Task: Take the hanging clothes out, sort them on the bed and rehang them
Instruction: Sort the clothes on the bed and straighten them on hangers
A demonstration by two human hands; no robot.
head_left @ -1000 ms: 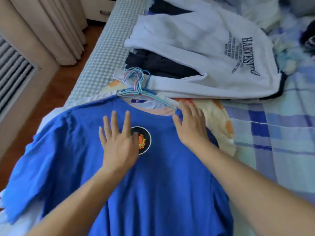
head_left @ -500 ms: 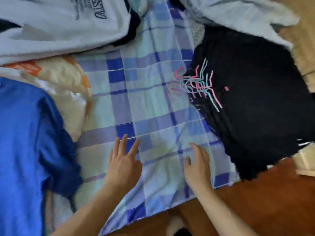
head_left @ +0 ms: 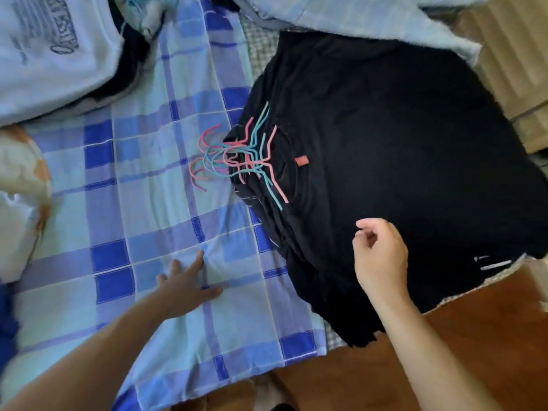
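Observation:
A stack of black shirts (head_left: pixel 400 137) lies on the right side of the bed, with several pink and teal hangers (head_left: pixel 237 155) sticking out of the collars to the left. My right hand (head_left: pixel 381 256) hovers over the near part of the black stack with its fingers loosely curled and nothing in it. My left hand (head_left: pixel 186 284) lies flat, fingers spread, on the blue checked bedsheet (head_left: pixel 142 203). A white printed sweatshirt (head_left: pixel 50 54) lies at the top left. A sliver of the blue T-shirt (head_left: pixel 6 321) shows at the left edge.
A cream and orange garment (head_left: pixel 20 197) lies at the left. A pale blue fuzzy blanket (head_left: pixel 355 16) covers the top right. The wooden floor (head_left: pixel 444 351) shows below the bed's near edge. A tan woven mat or surface (head_left: pixel 510 54) is at the far right.
The view has swung right from the blue T-shirt to the black stack. My right hand has lifted off the sheet and moved over the black shirts; my left hand stays on the sheet.

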